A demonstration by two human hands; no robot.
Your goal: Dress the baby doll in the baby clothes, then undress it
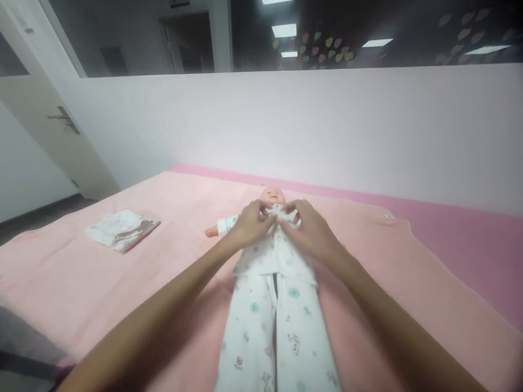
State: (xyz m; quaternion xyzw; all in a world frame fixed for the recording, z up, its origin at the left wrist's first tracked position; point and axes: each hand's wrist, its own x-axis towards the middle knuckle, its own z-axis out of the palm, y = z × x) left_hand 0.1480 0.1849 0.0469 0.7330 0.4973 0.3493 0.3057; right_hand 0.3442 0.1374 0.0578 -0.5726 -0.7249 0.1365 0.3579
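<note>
A baby doll (273, 195) lies on its back, its head toward the wall. It wears a white printed top (261, 258) and white trousers (253, 326) with green and brown figures. At the neck of the top, my left hand (254, 222) pinches the cloth near the front opening. My right hand (305, 226) pinches the other side of the same opening, close beside the left. One doll hand (211, 232) sticks out of the sleeve at the left; the other doll arm is mostly hidden behind my right hand.
A pink blanket (175, 218) covers the surface under the doll. Folded white printed cloth (122, 228) lies at the left. Beyond the blanket shows a darker pink mat (449, 234), bordered by a white wall (327, 125). A door (49, 120) stands at the far left.
</note>
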